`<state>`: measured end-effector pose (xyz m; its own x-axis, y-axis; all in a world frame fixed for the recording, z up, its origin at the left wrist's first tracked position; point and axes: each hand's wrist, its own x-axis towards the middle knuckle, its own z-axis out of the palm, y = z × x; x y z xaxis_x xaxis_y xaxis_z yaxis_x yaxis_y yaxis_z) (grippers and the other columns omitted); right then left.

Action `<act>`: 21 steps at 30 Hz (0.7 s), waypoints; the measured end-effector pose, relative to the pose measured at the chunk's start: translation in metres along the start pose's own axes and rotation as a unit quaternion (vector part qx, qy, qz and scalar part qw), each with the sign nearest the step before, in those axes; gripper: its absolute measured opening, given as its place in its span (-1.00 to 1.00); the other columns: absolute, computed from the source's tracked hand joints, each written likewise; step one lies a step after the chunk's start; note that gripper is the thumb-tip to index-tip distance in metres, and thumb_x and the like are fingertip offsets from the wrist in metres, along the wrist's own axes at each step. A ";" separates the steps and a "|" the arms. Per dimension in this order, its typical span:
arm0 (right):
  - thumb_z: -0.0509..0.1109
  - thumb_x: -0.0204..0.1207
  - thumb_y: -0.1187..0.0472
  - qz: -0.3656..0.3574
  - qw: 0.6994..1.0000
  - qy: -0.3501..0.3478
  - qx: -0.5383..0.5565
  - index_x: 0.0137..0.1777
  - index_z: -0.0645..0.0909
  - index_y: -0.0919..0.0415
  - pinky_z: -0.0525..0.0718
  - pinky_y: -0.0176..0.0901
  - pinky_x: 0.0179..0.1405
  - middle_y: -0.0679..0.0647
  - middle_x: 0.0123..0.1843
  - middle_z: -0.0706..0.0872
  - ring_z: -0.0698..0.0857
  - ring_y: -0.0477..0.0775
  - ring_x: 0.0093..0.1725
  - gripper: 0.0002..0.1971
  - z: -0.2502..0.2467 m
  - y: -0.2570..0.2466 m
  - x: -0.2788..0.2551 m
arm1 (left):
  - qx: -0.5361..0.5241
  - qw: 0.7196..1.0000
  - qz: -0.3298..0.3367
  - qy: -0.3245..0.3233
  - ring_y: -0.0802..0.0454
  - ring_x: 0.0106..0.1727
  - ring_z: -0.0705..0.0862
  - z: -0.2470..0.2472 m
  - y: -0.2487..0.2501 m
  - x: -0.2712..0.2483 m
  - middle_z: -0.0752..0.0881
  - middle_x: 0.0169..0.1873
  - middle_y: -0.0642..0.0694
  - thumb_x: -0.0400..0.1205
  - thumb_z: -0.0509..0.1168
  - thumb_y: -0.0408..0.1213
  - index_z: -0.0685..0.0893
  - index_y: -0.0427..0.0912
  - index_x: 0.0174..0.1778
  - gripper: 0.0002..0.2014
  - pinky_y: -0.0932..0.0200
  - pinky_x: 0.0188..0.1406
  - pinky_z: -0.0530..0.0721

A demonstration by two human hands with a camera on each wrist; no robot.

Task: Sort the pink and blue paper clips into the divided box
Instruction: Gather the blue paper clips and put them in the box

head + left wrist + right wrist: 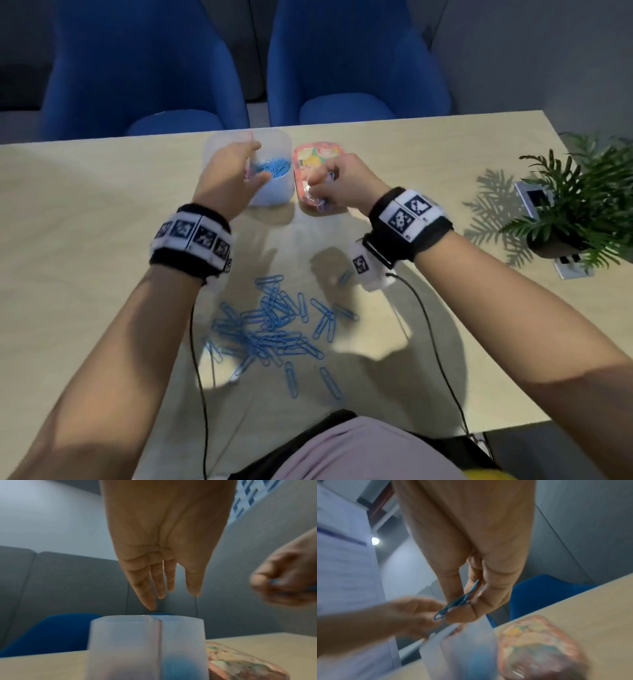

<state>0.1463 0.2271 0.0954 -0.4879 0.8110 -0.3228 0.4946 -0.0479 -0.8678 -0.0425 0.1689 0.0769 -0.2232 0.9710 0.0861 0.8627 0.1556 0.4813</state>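
A translucent divided box point(274, 195) stands at the table's far middle; its right compartment holds blue clips point(274, 168), and the left one shows a faint pink blur point(130, 672). My left hand point(255, 161) hovers over the box point(123, 642) with straight fingers point(152, 601) pointing down and nothing in them. Just right of the box, my right hand point(318, 186) pinches a blue paper clip point(457, 601) between thumb and fingers, above a pink patterned lid point(318, 154). A pile of blue clips point(270, 329) lies on the table near me.
A potted plant point(575, 212) stands at the table's right edge beside table sockets point(534, 198). Two blue chairs point(137, 68) sit beyond the far edge. Thin black cables point(202, 377) run from my wristbands across the near table.
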 end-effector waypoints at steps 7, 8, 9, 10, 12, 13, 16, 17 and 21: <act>0.38 0.42 0.48 0.005 0.999 0.049 -0.016 -0.48 0.50 0.16 0.71 -0.15 -0.35 0.04 -0.43 0.57 0.62 0.06 -0.42 -0.68 0.040 -0.046 0.084 | 0.013 0.991 -0.121 -0.048 -0.31 0.18 0.58 -0.005 -0.093 -0.128 0.64 0.09 -0.36 0.47 0.44 -0.40 0.67 -0.26 0.18 -0.65 -0.10 0.23 0.53; 0.36 0.44 0.45 0.020 0.997 0.059 -0.038 -0.46 0.50 0.17 0.75 -0.07 -0.22 0.07 -0.36 0.61 0.67 0.14 -0.31 -0.71 0.046 -0.046 0.091 | 0.014 0.988 -0.142 -0.055 -0.31 0.18 0.59 -0.005 -0.102 -0.144 0.64 0.09 -0.35 0.46 0.45 -0.40 0.69 -0.24 0.16 -0.66 -0.07 0.25 0.51; 0.32 0.46 0.43 0.021 0.995 0.061 -0.071 -0.40 0.50 0.19 0.75 -0.04 -0.16 0.10 -0.26 0.62 0.69 0.20 -0.20 -0.77 0.052 -0.044 0.100 | 0.014 0.985 -0.164 -0.057 -0.30 0.17 0.60 -0.004 -0.110 -0.159 0.64 0.09 -0.35 0.45 0.46 -0.40 0.69 -0.23 0.15 -0.66 -0.06 0.27 0.49; 0.27 0.48 0.40 0.026 0.993 0.058 -0.102 -0.32 0.53 0.23 0.73 -0.06 -0.16 0.14 -0.17 0.62 0.69 0.24 -0.11 -0.84 0.054 -0.043 0.100 | 0.013 0.981 -0.185 -0.057 -0.31 0.16 0.60 -0.003 -0.117 -0.171 0.64 0.09 -0.35 0.44 0.47 -0.40 0.69 -0.24 0.15 -0.66 -0.04 0.28 0.49; 0.21 0.51 0.39 0.022 0.990 0.069 -0.123 -0.07 0.63 0.32 0.71 -0.08 -0.02 0.21 0.05 0.68 0.67 0.27 0.05 -0.84 0.055 -0.041 0.098 | 0.009 0.975 -0.215 -0.054 -0.32 0.18 0.60 0.000 -0.126 -0.187 0.62 0.11 -0.36 0.44 0.47 -0.42 0.68 -0.26 0.17 -0.64 -0.04 0.32 0.48; 0.18 0.51 0.40 0.006 0.992 0.078 -0.101 0.03 0.64 0.35 0.70 -0.04 0.10 0.25 0.14 0.69 0.68 0.27 0.12 -0.78 0.055 -0.041 0.093 | 0.008 0.975 -0.217 -0.053 -0.32 0.19 0.58 0.002 -0.129 -0.192 0.61 0.12 -0.37 0.44 0.47 -0.41 0.67 -0.28 0.19 -0.62 -0.05 0.34 0.46; 0.10 0.51 0.44 -0.038 0.994 0.103 -0.004 -0.11 0.57 0.24 0.72 -0.11 -0.31 0.21 -0.13 0.68 0.72 0.08 -0.27 -0.78 0.050 -0.031 0.051 | 0.010 0.976 -0.214 -0.030 -0.32 0.20 0.56 0.007 -0.132 -0.202 0.62 0.11 -0.36 0.44 0.47 -0.40 0.67 -0.29 0.18 -0.63 -0.02 0.33 0.42; 0.10 0.51 0.43 -0.036 0.995 0.094 0.013 -0.16 0.54 0.25 0.62 -0.13 -0.50 0.18 -0.27 0.61 0.64 -0.01 -0.46 -0.80 0.047 -0.017 0.036 | 0.008 0.976 -0.216 -0.019 -0.32 0.17 0.56 0.010 -0.132 -0.204 0.62 0.07 -0.34 0.45 0.46 -0.40 0.68 -0.27 0.15 -0.66 -0.02 0.30 0.44; 0.21 0.50 0.25 0.071 0.974 0.065 -0.206 -0.22 0.60 0.33 0.71 0.08 -0.18 0.38 -0.17 0.71 0.70 0.32 -0.22 -0.81 0.022 0.062 -0.015 | 0.018 0.979 -0.205 -0.012 -0.28 0.05 0.56 0.019 -0.121 -0.205 0.61 -0.07 -0.27 0.51 0.38 -0.39 0.70 -0.22 -0.07 -0.89 0.01 0.11 0.47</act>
<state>0.1691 0.1989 0.0380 -0.3119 0.8814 -0.3547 0.8102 0.0517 -0.5839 -0.0921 -0.0459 -0.0153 -0.5432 0.8298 -0.1275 0.7185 0.5381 0.4407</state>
